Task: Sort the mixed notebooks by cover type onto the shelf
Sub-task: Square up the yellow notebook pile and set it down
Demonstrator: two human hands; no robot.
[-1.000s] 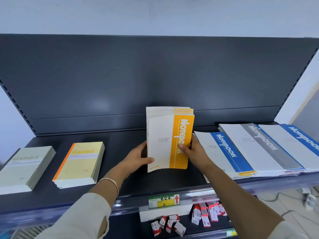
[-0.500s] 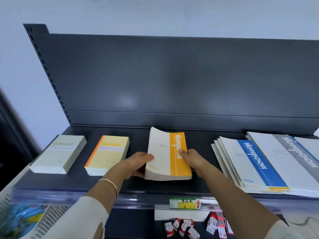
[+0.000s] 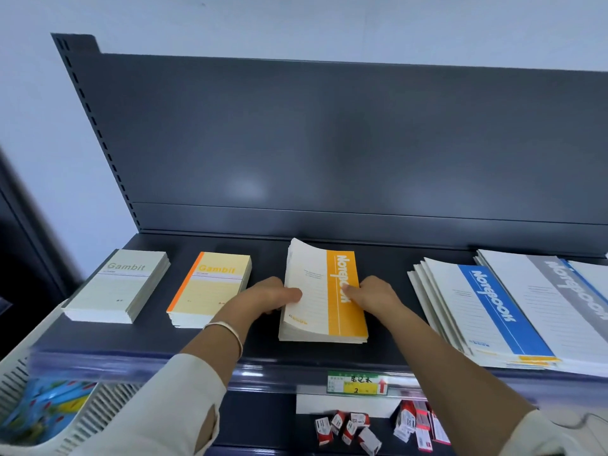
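Dark grey metal makes up the shelf (image 3: pixel 263 343) and its tall back panel, with a pale wall behind. At the centre of the frame the orange-banded notebook stack (image 3: pixel 324 297) now lies flat on the shelf. A second ago it stood upright on its lower edge between both hands, and half a second ago it was tilted partway down. Its upper left corner still curls up off the pile.

The left hand (image 3: pixel 266 296) grips the stack's left edge, thumb laid on the white part of the cover and fingers curled along the side. The right hand (image 3: pixel 375 294) holds the right edge with its thumb on the orange band; its other fingers are hidden beside the stack. Both hands have kept these grips while coming down with the stack.

Left of centre sits the yellow Gambit stack (image 3: pixel 210 287), and further left the pale green Gambit stack (image 3: pixel 118 286), both unmoved. At the right of the frame the fanned blue-banded notebooks (image 3: pixel 483 311) lie partly under a grey-banded notebook (image 3: pixel 559 291), as before.

A price label (image 3: pixel 358 383) is fixed to the front rail at lower centre. Below it lie small red-and-white boxes (image 3: pixel 348 429). A white slatted basket (image 3: pixel 19 380) shows at the lower left.
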